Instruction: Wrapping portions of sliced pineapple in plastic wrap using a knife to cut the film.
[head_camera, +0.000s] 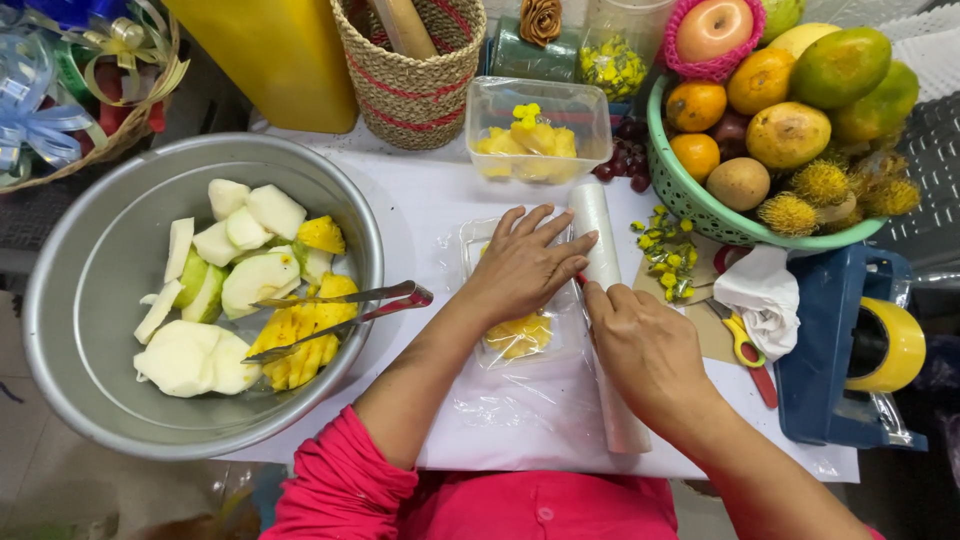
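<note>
Left hand (520, 268) lies flat, fingers spread, pressing film over the clear tray of pineapple (518, 330) at worktop (430, 200) centre. Right hand (645, 345) grip is closed narrow around the cling film roll (606, 300), just at 3 o'clock of the tray. Wrapping step; next move likely needs film pulled taut. Roll's long axis runs 12 to 6. Steel bowl (90, 270) with tongs (340, 310) at 9 o'clock.

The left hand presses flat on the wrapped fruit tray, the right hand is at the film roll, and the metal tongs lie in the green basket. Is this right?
Not quite. The head view shows the tongs lying in the metal bowl, not in the green basket. The rest holds: the left hand presses on the tray, and the right hand is at the film roll.
</note>
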